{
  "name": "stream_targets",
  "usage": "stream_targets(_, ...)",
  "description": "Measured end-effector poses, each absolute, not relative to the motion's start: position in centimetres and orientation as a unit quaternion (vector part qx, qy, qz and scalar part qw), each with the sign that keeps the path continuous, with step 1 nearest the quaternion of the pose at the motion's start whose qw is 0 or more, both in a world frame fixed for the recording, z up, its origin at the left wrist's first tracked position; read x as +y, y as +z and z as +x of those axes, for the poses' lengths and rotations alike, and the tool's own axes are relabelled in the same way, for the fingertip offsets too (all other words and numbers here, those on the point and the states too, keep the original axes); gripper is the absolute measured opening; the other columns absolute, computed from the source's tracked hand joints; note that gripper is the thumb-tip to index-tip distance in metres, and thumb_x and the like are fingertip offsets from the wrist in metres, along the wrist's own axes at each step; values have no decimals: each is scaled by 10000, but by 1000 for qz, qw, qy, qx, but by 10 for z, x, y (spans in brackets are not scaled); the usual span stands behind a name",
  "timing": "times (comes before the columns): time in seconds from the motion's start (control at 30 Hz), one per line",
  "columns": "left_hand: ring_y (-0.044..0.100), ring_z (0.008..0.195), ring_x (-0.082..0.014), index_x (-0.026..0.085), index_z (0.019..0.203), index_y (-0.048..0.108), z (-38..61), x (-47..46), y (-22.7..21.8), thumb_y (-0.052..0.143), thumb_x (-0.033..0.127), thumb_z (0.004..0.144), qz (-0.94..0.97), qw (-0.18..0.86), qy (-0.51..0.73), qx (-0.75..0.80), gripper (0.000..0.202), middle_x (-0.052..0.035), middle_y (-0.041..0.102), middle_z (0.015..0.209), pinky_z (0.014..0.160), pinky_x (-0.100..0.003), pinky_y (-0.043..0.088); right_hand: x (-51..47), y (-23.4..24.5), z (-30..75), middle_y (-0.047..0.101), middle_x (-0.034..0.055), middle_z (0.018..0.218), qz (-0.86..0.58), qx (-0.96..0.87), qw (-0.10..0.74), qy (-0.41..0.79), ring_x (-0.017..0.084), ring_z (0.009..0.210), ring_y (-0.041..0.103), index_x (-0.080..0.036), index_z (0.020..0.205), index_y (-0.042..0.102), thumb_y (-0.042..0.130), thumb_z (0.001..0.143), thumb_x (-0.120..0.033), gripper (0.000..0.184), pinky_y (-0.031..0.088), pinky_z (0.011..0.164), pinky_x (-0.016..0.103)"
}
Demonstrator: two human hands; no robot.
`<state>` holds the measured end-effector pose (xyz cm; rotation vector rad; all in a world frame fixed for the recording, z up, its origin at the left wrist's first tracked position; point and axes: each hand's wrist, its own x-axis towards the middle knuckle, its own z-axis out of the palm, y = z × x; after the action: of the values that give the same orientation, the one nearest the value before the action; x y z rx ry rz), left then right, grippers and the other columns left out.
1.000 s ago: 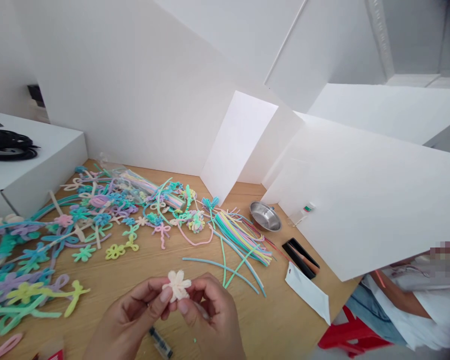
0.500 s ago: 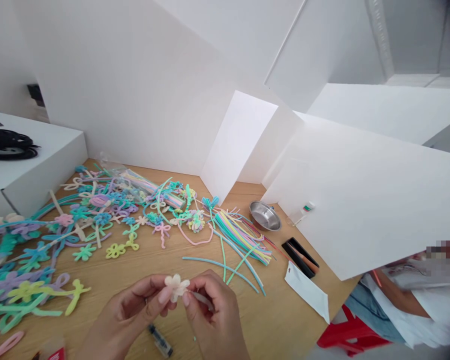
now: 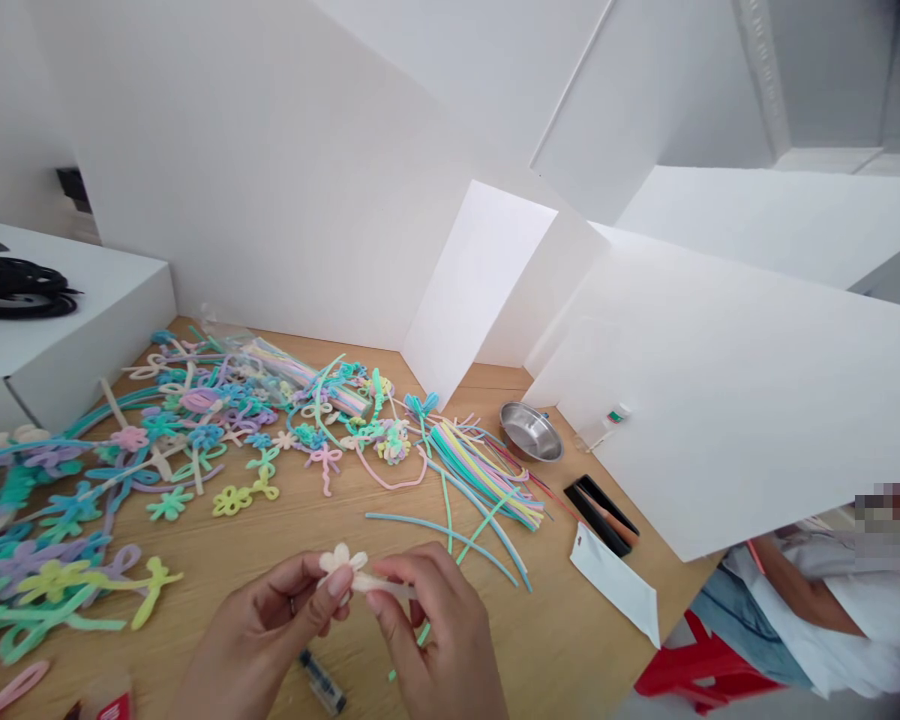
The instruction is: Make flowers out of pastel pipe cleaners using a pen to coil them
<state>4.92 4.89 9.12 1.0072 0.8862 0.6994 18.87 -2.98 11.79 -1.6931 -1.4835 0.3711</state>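
My left hand [image 3: 266, 625] pinches a cream pipe-cleaner flower [image 3: 340, 560] between thumb and fingers, low in the middle of the view. A short cream stem [image 3: 373, 583] runs from the flower to my right hand [image 3: 446, 635], whose thumb and forefinger are closed on it. Both hands are just above the wooden table [image 3: 270, 545]. Partly under my left hand lies a small clear tube with a dark part [image 3: 321, 683]. A green pipe cleaner [image 3: 424, 634] passes behind my right fingers.
Many pastel pipe-cleaner flowers [image 3: 169, 504] spread over the left side. Beyond my hands are a bundle of loose pipe cleaners [image 3: 484, 472], a metal bowl [image 3: 531, 432], a black holder [image 3: 601, 514] and a white packet [image 3: 615, 584]. A person [image 3: 810, 600] sits at the right.
My right hand has moved slightly right, away from the flower, so more of the cream stem shows between my hands. The flower has shifted slightly left and up with my left hand.
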Motion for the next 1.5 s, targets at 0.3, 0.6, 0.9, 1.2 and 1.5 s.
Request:
stream_targets(0.3, 531, 662, -184, 208, 686, 723, 48, 47, 95, 723, 421, 710, 437, 755, 295, 390, 214, 12, 624, 631, 623, -257, 425, -25, 122, 190, 608, 21, 787, -661, -573, 463, 141, 146, 668, 558, -222, 858, 664, 567, 852, -168, 112, 435, 586, 241)
stream_targets(0.6, 526, 620, -144, 202, 730, 758, 56, 46, 95, 763, 387, 689, 310, 824, 311, 359, 190, 13, 639, 617, 562, -203, 446, -17, 101, 183, 606, 17, 763, -659, -511, 528, 161, 133, 645, 554, -210, 855, 657, 559, 875, -213, 100, 408, 536, 214)
stream_targets(0.9, 638, 754, -210, 278, 791, 746, 54, 47, 89, 833, 390, 578, 427, 671, 377, 475, 257, 41, 727, 672, 695, -215, 497, -24, 117, 185, 633, 56, 780, -677, -658, 328, -15, 198, 712, 576, -191, 859, 637, 547, 821, -107, 129, 407, 621, 299)
stream_targets(1.2, 650, 709, -227, 277, 697, 760, 59, 46, 92, 803, 451, 536, 470, 659, 384, 443, 241, 19, 724, 661, 648, -244, 527, -22, 122, 188, 589, 16, 737, -672, -660, 333, -45, 174, 692, 545, -198, 793, 588, 525, 827, -112, 113, 389, 616, 277)
stream_targets(1.5, 653, 817, -199, 318, 943, 729, 55, 38, 81, 688, 252, 767, 680, 489, 388, 385, 192, 22, 672, 800, 746, -202, 452, -21, 129, 181, 579, 20, 683, -682, -675, 253, -121, 188, 633, 537, -176, 731, 580, 555, 765, -52, 131, 358, 568, 301)
